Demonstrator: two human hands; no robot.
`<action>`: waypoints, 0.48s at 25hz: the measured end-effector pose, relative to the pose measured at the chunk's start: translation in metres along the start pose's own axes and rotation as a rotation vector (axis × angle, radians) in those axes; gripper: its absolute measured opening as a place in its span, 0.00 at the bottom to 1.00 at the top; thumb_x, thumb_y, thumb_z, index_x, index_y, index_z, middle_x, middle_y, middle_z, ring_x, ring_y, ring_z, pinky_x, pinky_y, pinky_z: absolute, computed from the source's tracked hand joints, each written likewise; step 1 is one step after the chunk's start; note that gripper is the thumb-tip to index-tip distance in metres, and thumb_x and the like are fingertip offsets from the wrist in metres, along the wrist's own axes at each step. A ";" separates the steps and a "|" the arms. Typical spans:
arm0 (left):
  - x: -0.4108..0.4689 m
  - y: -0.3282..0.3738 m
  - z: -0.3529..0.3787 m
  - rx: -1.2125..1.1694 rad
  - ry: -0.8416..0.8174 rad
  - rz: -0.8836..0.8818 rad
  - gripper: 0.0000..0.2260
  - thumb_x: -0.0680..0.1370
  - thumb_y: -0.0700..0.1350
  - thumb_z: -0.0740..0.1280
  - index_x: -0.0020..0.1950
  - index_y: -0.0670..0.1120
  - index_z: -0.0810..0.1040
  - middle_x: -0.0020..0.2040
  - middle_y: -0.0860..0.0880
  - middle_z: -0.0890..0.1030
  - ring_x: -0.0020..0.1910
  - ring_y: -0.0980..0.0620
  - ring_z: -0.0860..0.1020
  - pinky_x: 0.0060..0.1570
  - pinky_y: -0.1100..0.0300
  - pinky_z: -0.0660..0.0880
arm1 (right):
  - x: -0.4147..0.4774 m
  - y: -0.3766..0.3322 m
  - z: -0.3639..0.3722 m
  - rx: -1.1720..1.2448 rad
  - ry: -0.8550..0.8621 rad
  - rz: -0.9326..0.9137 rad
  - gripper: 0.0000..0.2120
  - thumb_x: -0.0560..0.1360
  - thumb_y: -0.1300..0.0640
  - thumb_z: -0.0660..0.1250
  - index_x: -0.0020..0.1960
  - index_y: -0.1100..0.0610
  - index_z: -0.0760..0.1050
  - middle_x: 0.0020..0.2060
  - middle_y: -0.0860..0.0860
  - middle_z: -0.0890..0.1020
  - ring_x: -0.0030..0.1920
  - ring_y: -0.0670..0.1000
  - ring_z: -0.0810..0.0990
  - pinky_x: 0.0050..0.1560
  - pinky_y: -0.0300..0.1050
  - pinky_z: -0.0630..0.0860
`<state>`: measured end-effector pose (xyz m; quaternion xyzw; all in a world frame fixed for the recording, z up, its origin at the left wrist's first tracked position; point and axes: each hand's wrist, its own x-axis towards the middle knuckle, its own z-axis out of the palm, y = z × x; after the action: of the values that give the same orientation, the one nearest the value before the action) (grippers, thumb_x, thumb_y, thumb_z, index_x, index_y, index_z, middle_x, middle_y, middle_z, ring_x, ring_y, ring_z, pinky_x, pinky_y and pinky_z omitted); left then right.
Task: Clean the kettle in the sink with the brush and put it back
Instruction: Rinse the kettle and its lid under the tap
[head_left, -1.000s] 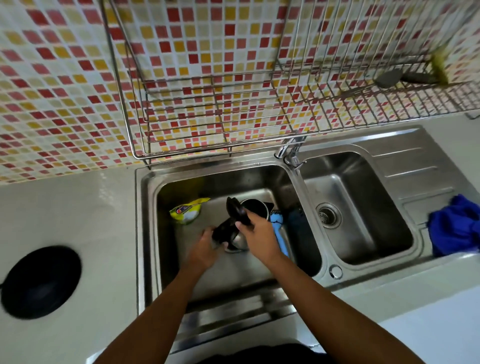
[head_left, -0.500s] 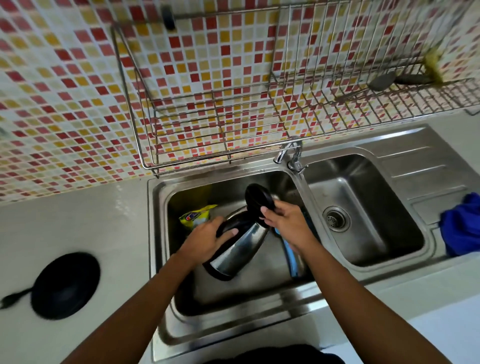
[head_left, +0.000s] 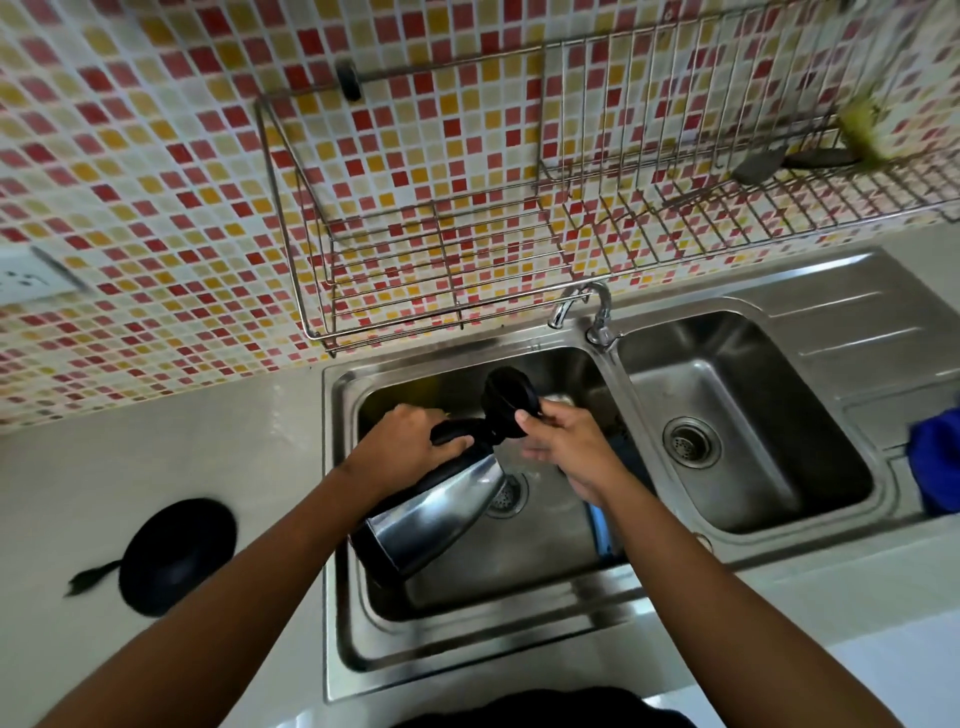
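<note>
A steel kettle (head_left: 441, 509) with a black handle and base hangs tilted over the left sink basin (head_left: 545, 551), spout end up and to the right. My left hand (head_left: 400, 447) grips the black handle. My right hand (head_left: 566, 447) pinches the open black lid (head_left: 506, 405) by its edge. The blue handle of the brush (head_left: 600, 525) lies in the basin, mostly hidden under my right forearm.
The black kettle base (head_left: 176, 556) with its cord sits on the counter to the left. A wire dish rack (head_left: 415, 260) hangs above the sink, close over the tap (head_left: 597, 306). The right basin (head_left: 743, 431) and a blue cloth (head_left: 935, 462) lie to the right.
The kettle has come up off the basin floor and is now held tilted in both hands. The yellow packet behind it is no longer visible.
</note>
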<state>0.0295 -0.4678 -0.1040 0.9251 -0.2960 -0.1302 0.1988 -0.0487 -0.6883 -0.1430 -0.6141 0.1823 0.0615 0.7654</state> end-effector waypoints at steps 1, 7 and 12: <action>0.002 -0.001 -0.003 0.029 -0.023 0.004 0.16 0.77 0.59 0.68 0.47 0.47 0.83 0.37 0.50 0.80 0.36 0.52 0.78 0.37 0.58 0.71 | -0.001 0.000 0.001 0.040 -0.012 0.033 0.14 0.77 0.58 0.69 0.62 0.56 0.78 0.52 0.54 0.85 0.53 0.53 0.85 0.49 0.46 0.80; 0.013 -0.009 -0.011 0.174 -0.135 0.018 0.21 0.76 0.64 0.64 0.45 0.46 0.83 0.39 0.48 0.82 0.36 0.51 0.78 0.40 0.53 0.77 | 0.002 0.012 0.005 0.112 -0.043 0.143 0.16 0.77 0.55 0.69 0.63 0.56 0.77 0.53 0.54 0.85 0.54 0.55 0.84 0.54 0.50 0.80; 0.025 -0.005 -0.015 0.326 -0.218 0.026 0.25 0.77 0.65 0.63 0.50 0.43 0.82 0.43 0.45 0.81 0.42 0.48 0.78 0.45 0.51 0.77 | 0.003 0.023 0.005 0.192 -0.046 0.210 0.17 0.77 0.55 0.68 0.65 0.58 0.76 0.56 0.56 0.84 0.57 0.56 0.83 0.60 0.60 0.77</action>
<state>0.0575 -0.4744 -0.0960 0.9216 -0.3450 -0.1774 0.0146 -0.0524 -0.6788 -0.1640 -0.5139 0.2329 0.1377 0.8140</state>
